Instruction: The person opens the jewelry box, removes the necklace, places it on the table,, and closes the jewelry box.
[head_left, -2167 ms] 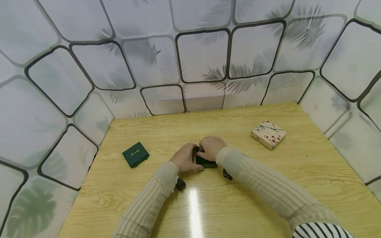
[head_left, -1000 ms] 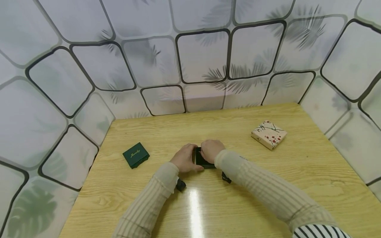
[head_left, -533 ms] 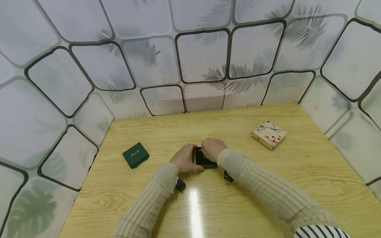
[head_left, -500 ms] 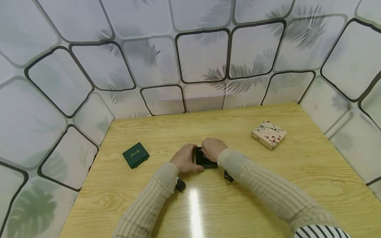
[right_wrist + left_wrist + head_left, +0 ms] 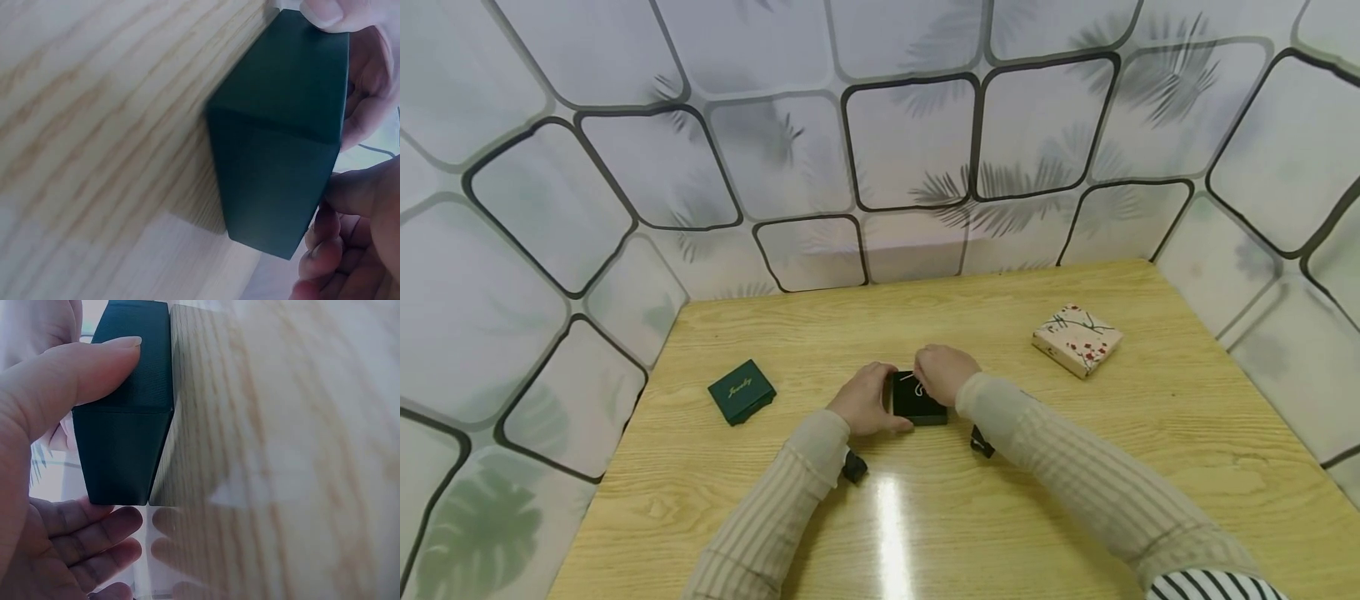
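At the table's centre sits a dark green jewelry box (image 5: 920,419) without its lid, a black insert facing up. My left hand (image 5: 863,402) grips its left side; in the left wrist view the thumb (image 5: 106,365) presses on the near wall of the box (image 5: 125,453). My right hand (image 5: 945,372), fingers curled, is at the far right corner. From its fingertips a thin silver chain (image 5: 918,389) trails in a small loop over the insert. In the right wrist view the right thumb and fingers (image 5: 337,244) meet at the box's upper edge; the pinched part is hidden.
A green lid marked "Jewelry" (image 5: 742,390) lies at the left of the wooden table (image 5: 820,333). A cream box with red blossoms (image 5: 1077,339) stands at the back right. A patterned curtain (image 5: 910,150) surrounds the table.
My right hand has shifted right and slightly away, uncovering more of the black insert and the silver chain. My left hand and the box have stayed put.
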The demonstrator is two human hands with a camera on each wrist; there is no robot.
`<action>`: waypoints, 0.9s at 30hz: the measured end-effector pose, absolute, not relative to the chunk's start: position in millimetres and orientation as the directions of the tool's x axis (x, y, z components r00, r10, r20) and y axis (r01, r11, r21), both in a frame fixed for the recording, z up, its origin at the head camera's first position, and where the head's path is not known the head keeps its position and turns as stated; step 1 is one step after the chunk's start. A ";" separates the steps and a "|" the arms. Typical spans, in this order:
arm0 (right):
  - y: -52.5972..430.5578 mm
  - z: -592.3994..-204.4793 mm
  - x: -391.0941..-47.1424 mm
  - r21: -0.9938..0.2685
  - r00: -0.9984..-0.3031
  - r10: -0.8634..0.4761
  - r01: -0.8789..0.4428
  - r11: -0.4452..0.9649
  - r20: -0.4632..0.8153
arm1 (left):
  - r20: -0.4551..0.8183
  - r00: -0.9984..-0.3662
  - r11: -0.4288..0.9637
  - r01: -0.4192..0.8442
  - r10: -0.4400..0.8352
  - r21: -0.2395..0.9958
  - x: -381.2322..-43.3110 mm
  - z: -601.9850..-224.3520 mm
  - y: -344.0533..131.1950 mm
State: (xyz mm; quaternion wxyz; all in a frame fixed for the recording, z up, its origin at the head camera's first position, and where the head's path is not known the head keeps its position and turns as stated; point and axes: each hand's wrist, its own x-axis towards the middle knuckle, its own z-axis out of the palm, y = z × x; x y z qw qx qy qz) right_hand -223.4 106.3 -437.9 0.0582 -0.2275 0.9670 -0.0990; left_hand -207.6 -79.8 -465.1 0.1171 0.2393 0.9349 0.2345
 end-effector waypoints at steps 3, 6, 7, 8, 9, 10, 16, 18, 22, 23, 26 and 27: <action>108.4 -437.5 -222.4 -0.223 -0.891 -0.450 -0.428 0.876 -0.057 | -0.104 -0.859 0.775 0.392 0.501 0.496 -207.5 -465.2 -79.9; 111.3 -436.8 -221.9 -0.231 -0.889 -0.457 -0.436 0.869 -0.041 | -0.106 -0.860 0.776 0.390 0.500 0.495 -207.6 -465.2 -79.9; 112.3 -436.7 -221.9 -0.236 -0.888 -0.458 -0.438 0.868 -0.035 | -0.107 -0.860 0.776 0.390 0.500 0.495 -207.6 -465.4 -79.9; 113.3 -436.9 -222.2 -0.236 -0.889 -0.457 -0.438 0.867 -0.029 | -0.107 -0.859 0.777 0.391 0.500 0.493 -207.7 -465.4 -80.0; 114.2 -437.1 -222.5 -0.238 -0.889 -0.456 -0.439 0.867 -0.023 | -0.105 -0.859 0.776 0.394 0.502 0.493 -207.7 -465.3 -80.0; 115.2 -437.4 -223.0 -0.239 -0.891 -0.454 -0.437 0.867 -0.018 | -0.102 -0.858 0.775 0.396 0.504 0.493 -207.7 -465.3 -80.0; 120.2 -438.7 -225.7 -0.245 -0.897 -0.442 -0.425 0.871 -0.018 | -0.105 -0.856 0.777 0.400 0.506 0.485 -208.0 -464.3 -80.6; 122.0 -438.1 -226.3 -0.245 -0.897 -0.441 -0.424 0.872 -0.018 | -0.108 -0.856 0.779 0.400 0.506 0.483 -208.0 -464.0 -80.8; 125.1 -435.7 -227.4 -0.242 -0.901 -0.433 -0.415 0.877 -0.022 | -0.110 -0.855 0.779 0.399 0.506 0.484 -208.3 -464.1 -80.7; 125.8 -435.3 -227.7 -0.242 -0.902 -0.432 -0.413 0.878 -0.026 | -0.110 -0.855 0.779 0.399 0.506 0.484 -208.5 -464.1 -80.5; 127.7 -433.8 -228.0 -0.246 -0.901 -0.431 -0.409 0.879 -0.044 | -0.110 -0.855 0.781 0.401 0.506 0.480 -208.9 -464.9 -80.6; 128.1 -433.5 -228.1 -0.248 -0.902 -0.429 -0.405 0.880 -0.049 | -0.109 -0.855 0.780 0.402 0.507 0.480 -209.0 -465.1 -80.7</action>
